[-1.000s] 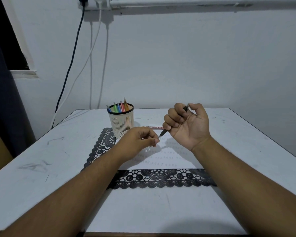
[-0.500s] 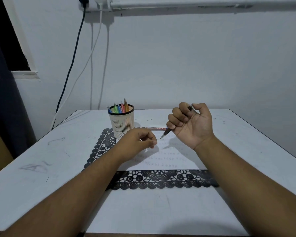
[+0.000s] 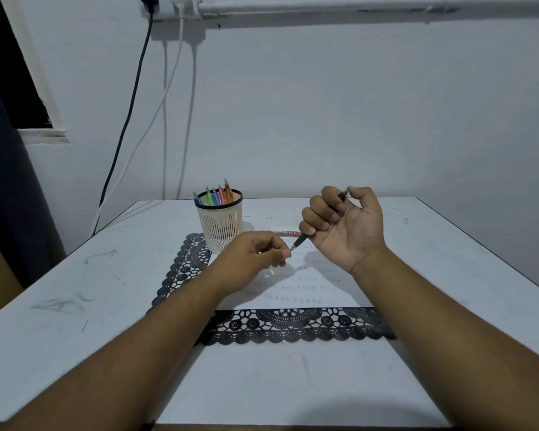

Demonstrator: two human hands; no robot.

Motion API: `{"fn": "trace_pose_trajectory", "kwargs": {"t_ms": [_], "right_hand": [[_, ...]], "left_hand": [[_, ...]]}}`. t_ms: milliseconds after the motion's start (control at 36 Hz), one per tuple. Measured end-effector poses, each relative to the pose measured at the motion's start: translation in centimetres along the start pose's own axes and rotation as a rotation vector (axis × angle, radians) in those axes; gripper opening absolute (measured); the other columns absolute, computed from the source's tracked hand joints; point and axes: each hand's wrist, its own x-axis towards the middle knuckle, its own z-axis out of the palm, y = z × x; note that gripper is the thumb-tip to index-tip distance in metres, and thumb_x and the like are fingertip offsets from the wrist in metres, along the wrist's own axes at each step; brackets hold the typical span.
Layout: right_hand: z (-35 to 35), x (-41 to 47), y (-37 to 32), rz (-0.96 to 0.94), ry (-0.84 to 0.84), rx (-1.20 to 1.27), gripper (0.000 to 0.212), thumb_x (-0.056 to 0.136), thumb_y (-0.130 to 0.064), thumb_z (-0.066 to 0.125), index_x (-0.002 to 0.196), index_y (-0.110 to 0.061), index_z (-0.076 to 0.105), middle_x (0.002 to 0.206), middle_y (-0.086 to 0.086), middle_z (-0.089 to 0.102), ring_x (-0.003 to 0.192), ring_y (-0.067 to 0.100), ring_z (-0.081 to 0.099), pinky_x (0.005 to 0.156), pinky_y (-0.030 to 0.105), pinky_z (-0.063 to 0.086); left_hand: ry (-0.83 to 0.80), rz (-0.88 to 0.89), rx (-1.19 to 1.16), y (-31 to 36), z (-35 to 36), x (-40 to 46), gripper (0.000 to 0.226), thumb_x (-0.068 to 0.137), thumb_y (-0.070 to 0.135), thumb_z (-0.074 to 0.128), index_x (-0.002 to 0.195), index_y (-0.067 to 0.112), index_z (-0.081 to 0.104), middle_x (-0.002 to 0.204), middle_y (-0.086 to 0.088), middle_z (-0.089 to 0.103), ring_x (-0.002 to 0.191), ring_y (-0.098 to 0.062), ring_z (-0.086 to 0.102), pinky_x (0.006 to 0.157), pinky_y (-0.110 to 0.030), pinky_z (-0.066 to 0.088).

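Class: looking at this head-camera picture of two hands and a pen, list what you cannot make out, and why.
Head view, each:
Dark pen: its middle is hidden inside the right hand's curled fingers.
Left hand: whether it pinches anything is too small to tell.
Paper: its printed marks are too small to read.
Pen cup: its wall largely hides the pens' lower halves.

Two bare forearms, uncovered all the way to the picture's lower corners. Left hand (image 3: 249, 259) bare, over the left half of the black lace mat (image 3: 293, 328). Right hand (image 3: 346, 228) bare too, over the mat's far right part, wrist crease showing, short fingernails.
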Motion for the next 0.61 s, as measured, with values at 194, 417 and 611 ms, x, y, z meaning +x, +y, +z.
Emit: {"fn": "trace_pose_trajectory", "kwargs": {"t_ms": [194,417,611], "right_hand": [[0.04,0.0,0.12,0.006,-0.004,-0.006,0.03,0.084,-0.038,0.041,0.066,-0.02,0.024,0.061,-0.001,0.023,0.058,0.018,0.019,0.057,0.033,0.029],[0.09,-0.03,0.22,0.005,0.011,0.003,0.032,0.084,-0.04,0.041,0.066,-0.02,0.025,0.062,-0.001,0.021,0.059,0.018,0.018,0.057,0.032,0.029],[-0.06,-0.04,0.21,-0.005,0.041,0.054,0.033,0.086,-0.042,0.042,0.065,-0.019,0.03,0.063,-0.001,0.022,0.059,0.017,0.021,0.058,0.033,0.028]], "left_hand": [[0.003,-0.015,0.014,-0.27,-0.11,0.06,0.011,0.096,0.022,0.072,0.086,0.024,0.075,0.08,0.004,0.074,0.079,-0.01,0.066,0.081,-0.035,0.051],[-0.02,-0.008,0.027,-0.3,-0.2,0.04,0.011,0.095,0.031,0.071,0.088,0.023,0.074,0.081,0.004,0.073,0.08,-0.011,0.066,0.08,-0.035,0.052],[-0.025,-0.008,-0.008,-0.57,-0.39,0.06,0.001,0.091,0.025,0.076,0.091,0.025,0.076,0.088,-0.003,0.074,0.085,-0.015,0.068,0.088,-0.048,0.054]]}}
